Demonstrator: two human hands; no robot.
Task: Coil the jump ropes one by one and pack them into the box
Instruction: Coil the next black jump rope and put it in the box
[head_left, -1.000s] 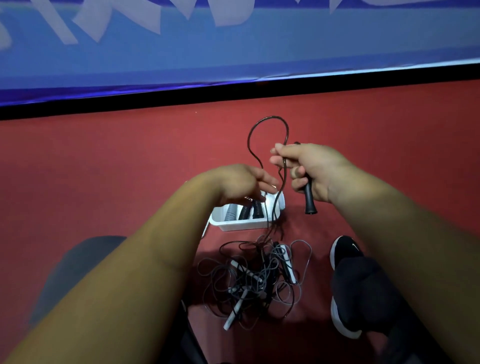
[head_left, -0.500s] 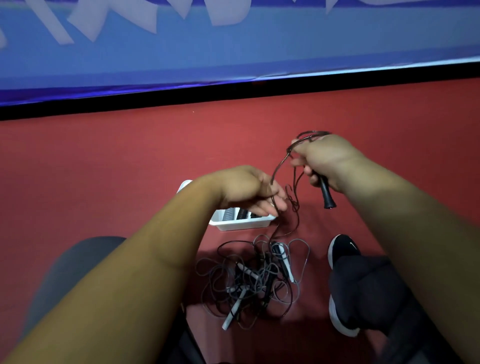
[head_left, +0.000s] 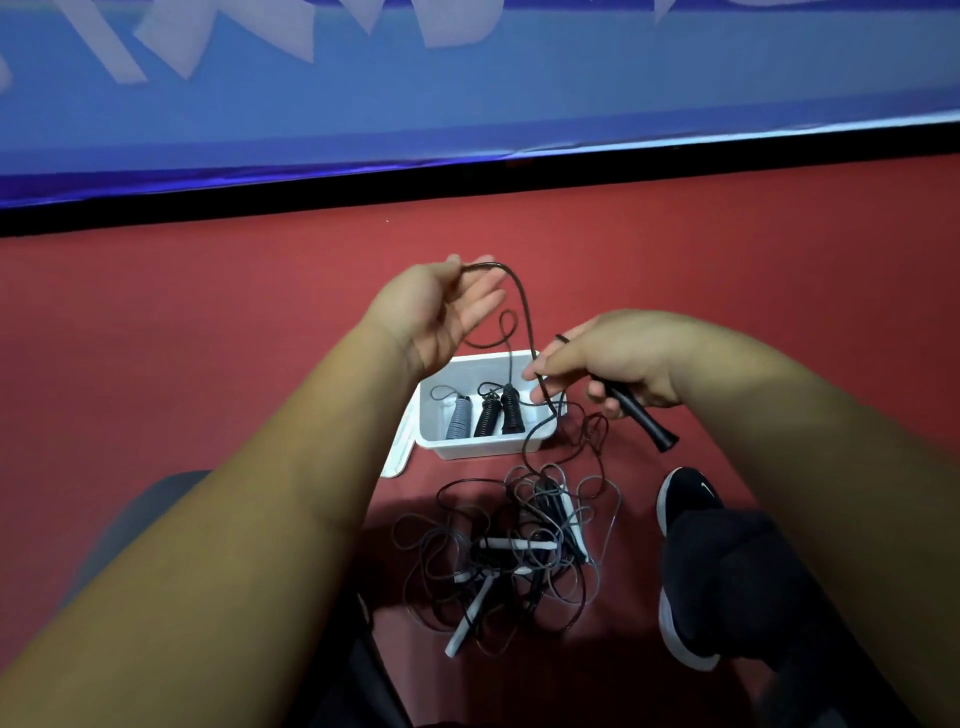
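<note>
My right hand (head_left: 613, 364) grips the black handle (head_left: 647, 421) of a black jump rope (head_left: 522, 306) and pinches its cord above the white box (head_left: 441, 447). My left hand (head_left: 441, 306) is raised, palm up, pinching the same cord between thumb and fingers, so the cord arcs between both hands. The cord runs down past the box to a tangled pile of ropes (head_left: 514, 551) with black, grey and white handles on the red floor. Inside the box stand three coiled ropes, one grey (head_left: 460, 418) and two black (head_left: 498, 413).
A white lid (head_left: 397, 457) lies against the box's left side. My black shoe (head_left: 685, 551) and dark trouser leg are right of the pile. A grey seat edge (head_left: 119, 525) shows at lower left. A blue banner with a black strip borders the red floor beyond.
My left hand has risen from low over the box and turned palm up, drawing the cord up. My right hand has come down and left toward the box.
</note>
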